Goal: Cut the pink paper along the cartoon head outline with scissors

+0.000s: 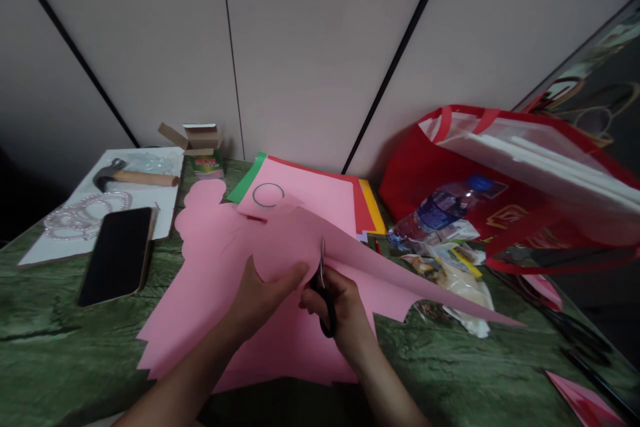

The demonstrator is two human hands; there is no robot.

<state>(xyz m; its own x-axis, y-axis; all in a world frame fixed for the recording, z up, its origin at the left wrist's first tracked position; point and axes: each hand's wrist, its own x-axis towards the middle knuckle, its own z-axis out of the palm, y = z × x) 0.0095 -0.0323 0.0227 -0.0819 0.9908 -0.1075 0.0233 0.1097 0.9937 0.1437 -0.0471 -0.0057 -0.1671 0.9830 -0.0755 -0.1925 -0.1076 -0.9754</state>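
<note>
My right hand [343,310] grips a pair of black-handled scissors [327,303], blades pointing away from me at the edge of a pink paper sheet [285,240]. My left hand [270,290] pinches that sheet just left of the blades, thumb on top; its other fingers are hidden under the paper. The sheet bends upward and a long flap of it reaches out to the right. More pink paper [295,353] lies beneath my hands. At the left, the pink paper has a scalloped outline [203,203].
Left are a black phone [117,253], a hammer [145,178], beaded strands [85,213] and a small open box [205,157]. A thin ring [269,195] lies on stacked coloured paper [325,187]. Right are a water bottle [440,210], a red bag [415,160] and plastic wrappers [465,283].
</note>
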